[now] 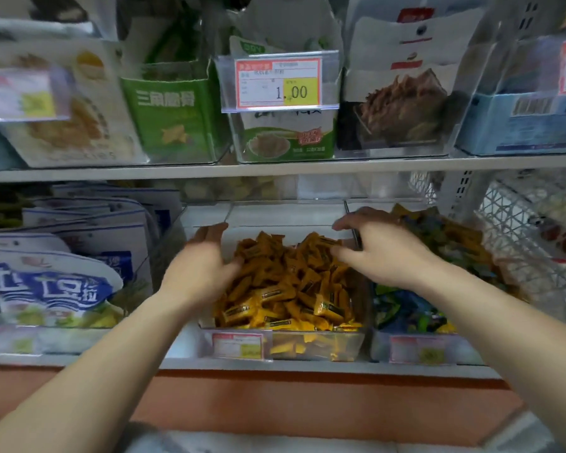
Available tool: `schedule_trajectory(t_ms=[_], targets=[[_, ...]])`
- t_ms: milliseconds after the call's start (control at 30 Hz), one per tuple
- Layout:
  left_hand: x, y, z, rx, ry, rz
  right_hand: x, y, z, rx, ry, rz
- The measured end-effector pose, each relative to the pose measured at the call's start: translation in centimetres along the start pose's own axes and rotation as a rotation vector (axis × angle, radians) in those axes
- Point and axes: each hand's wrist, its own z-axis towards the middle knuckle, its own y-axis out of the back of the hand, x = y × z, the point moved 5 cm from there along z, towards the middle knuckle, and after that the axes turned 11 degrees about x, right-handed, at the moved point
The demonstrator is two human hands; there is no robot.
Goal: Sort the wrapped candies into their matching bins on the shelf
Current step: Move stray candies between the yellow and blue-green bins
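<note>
A clear bin [321,346] in the middle of the lower shelf holds a heap of yellow-orange wrapped candies [288,289]. My left hand [203,259] rests with relaxed fingers on the left side of the heap, by the bin's left wall. On the heap's right side is my right hand [376,253], spread, its fingers over the divider wall between this bin and the one beside it. That bin [415,349] on the right holds mixed blue, green and yellow wrapped candies [409,312]. Neither hand visibly grips a candy.
Blue-and-white snack bags [56,273] fill the bin at left. A white lattice basket [536,250] stands at far right. The upper shelf [275,168] carries clear bins of packaged snacks and a price tag [278,81] reading 1.00.
</note>
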Motion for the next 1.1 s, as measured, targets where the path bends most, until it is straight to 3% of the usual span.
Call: schedule_trajectory(t_ms=[133, 233, 400, 667, 767, 900, 967, 1033, 1100], targets=[[2.3, -0.8, -0.2, 0.095, -0.03, -0.087, 5.7, -4.1, 5.6, 0.3, 0.203, 0.116], [3.0, -0.9, -0.1, 0.077, -0.054, -0.136, 8.3, -7.2, 9.2, 0.391, 0.314, 0.172], [3.8, -0.6, 0.2, 0.091, -0.068, -0.237, 9.2, -13.0, 12.6, 0.639, 0.14, -0.057], [4.5, -0.3, -0.5, 0.13, -0.073, -0.417, 5.8, -9.5, 11.4, 0.669, 0.215, -0.16], [4.7, -0.4, -0.6, 0.162, -0.049, -0.429, 3.7, -7.2, 11.3, 0.555, 0.139, -0.404], [4.7, -0.5, -0.7, 0.181, -0.028, -0.434, 2.8, -5.6, 12.0, 0.568, -0.03, -0.587], [4.7, -0.5, -0.7, 0.176, -0.036, -0.444, 4.8, -5.7, 12.9, 0.462, 0.035, -0.463], [4.8, -0.6, -0.8, 0.184, -0.051, -0.461, 7.9, -6.7, 13.4, 0.405, 0.211, -0.153], [4.9, -0.7, -0.8, 0.189, -0.062, -0.472, 10.1, -8.8, 13.4, 0.519, 0.306, -0.012]])
